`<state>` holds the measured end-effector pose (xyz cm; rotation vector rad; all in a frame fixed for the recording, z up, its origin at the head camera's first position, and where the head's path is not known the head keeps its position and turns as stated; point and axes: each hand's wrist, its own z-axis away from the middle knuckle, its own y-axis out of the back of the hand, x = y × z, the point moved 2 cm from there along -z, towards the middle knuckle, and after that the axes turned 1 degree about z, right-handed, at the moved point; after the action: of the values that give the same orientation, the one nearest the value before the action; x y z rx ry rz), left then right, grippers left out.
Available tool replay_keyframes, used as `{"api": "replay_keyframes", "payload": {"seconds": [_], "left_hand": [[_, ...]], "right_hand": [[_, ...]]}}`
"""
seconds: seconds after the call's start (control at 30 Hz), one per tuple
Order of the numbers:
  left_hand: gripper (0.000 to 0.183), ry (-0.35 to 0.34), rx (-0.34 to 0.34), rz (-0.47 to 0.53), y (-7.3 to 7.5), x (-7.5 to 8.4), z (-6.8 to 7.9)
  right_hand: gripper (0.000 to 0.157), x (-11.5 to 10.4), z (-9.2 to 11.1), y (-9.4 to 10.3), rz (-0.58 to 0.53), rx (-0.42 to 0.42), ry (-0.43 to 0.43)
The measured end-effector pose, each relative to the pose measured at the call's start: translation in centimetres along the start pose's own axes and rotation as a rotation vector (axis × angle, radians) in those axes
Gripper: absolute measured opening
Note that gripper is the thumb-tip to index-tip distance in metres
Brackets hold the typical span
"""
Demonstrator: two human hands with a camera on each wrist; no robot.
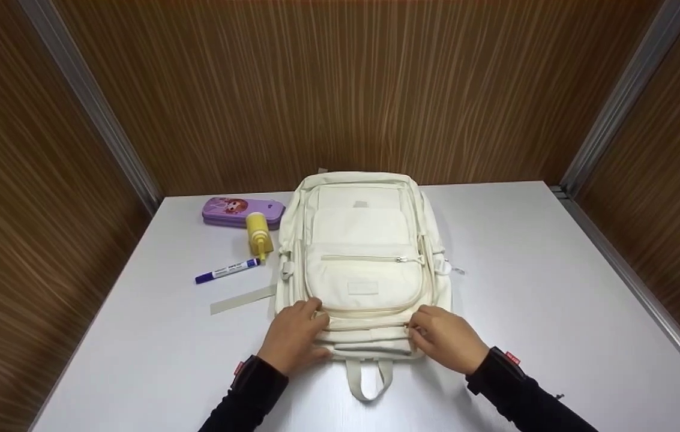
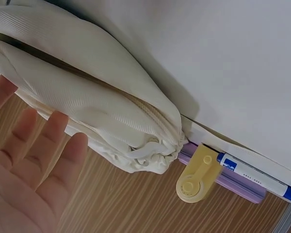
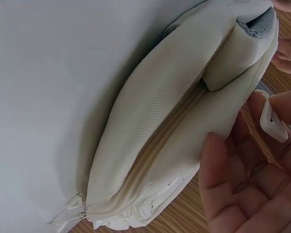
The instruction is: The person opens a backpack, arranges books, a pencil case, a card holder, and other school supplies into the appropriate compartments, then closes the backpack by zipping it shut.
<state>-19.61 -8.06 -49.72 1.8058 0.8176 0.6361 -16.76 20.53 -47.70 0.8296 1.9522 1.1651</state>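
Observation:
A cream backpack lies on its back, its carry handle pointing toward me. At its lower right, my right hand pinches a pale zipper pull between thumb and index finger. The left hand touches the lower left of the bag, its thumb at the bottom edge. In the left wrist view, that hand's fingers reach out loosely spread along the cream fabric. A compartment gapes at the near end, with grey lining showing in the right wrist view.
Left of the backpack, a purple pencil case with a cartoon picture lies behind a yellow bottle with a nozzle. A blue-and-white marker and a loose cream strap lie nearer. Brown wood-grain panels enclose the white table.

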Motion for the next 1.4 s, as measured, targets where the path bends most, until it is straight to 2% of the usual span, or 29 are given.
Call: {"api": "replay_keyframes", "payload": {"seconds": [0.2,0.33,0.53,0.7,1.03,1.17,1.3,1.4], "left_hand": [[0.054,-0.042,0.010,-0.042,-0.3,0.7,-0.3],[0.054,-0.036,0.015,-0.041,-0.7,1.5,-0.8],[0.052,0.049,0.022,-0.055,-1.5,3.9,-1.7],[0.050,0.120,0.057,-0.114,-2.2,5.7,-2.6],[0.051,0.179,0.105,-0.169,-3.0,8.6,-3.9],[0.044,0.217,0.112,-0.192,-3.5,10.1,-4.9],[0.040,0.158,0.092,-0.163,-2.9,10.1,-5.6],[0.041,0.057,0.081,-0.093,-1.6,8.3,-5.3]], "right_hand": [[0.009,0.4,0.3,0.4,0.026,0.038,-0.025],[0.019,0.6,0.5,0.7,0.031,0.020,-0.075],[0.028,0.4,0.6,0.8,0.029,-0.006,-0.126],[0.029,-0.3,0.1,0.7,0.033,-0.001,-0.097],[0.030,-1.5,-0.4,0.0,0.047,-0.014,-0.049],[0.027,-2.0,-0.5,-0.5,0.027,-0.020,-0.026],[0.020,-2.2,-0.8,-0.9,0.044,0.015,0.004],[0.014,-1.9,-0.9,-1.1,0.061,0.055,0.006]]}}
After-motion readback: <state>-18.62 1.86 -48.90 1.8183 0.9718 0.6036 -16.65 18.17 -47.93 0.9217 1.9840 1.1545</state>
